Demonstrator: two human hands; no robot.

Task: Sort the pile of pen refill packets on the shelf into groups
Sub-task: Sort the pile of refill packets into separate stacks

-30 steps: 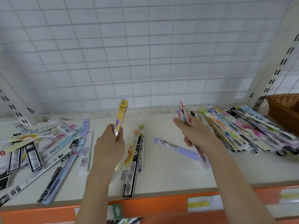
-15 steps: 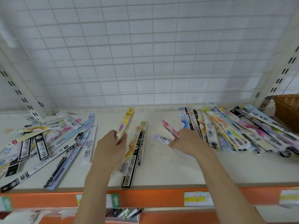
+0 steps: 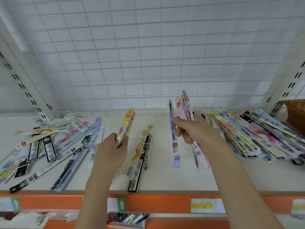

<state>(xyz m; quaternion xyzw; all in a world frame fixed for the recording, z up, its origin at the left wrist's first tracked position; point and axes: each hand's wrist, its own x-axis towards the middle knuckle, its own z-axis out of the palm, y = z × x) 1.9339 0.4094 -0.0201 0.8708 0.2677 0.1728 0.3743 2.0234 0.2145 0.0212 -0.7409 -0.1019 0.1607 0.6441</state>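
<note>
My left hand (image 3: 110,149) grips a small stack of yellow refill packets (image 3: 125,125), upright above the shelf (image 3: 165,179). My right hand (image 3: 196,134) holds several packets fanned upright: a lilac packet (image 3: 173,142) in front and pink and patterned packets (image 3: 184,106) behind. A loose heap of packets (image 3: 49,146) is spread over the shelf's left part. A neater overlapping row of packets (image 3: 257,136) lies at the right. Between my hands a short stack with an orange and a black packet (image 3: 140,159) lies flat, reaching the front edge.
A white wire grid (image 3: 148,55) backs the shelf, with slotted uprights at both sides. A wicker basket (image 3: 297,113) stands at the far right. The shelf's orange front rail (image 3: 156,204) carries price labels; more pens show on the level below.
My right hand went down to the shelf, took hold of the lilac packet that lay there, and has risen with it added to its bundle. My left hand has barely moved.
</note>
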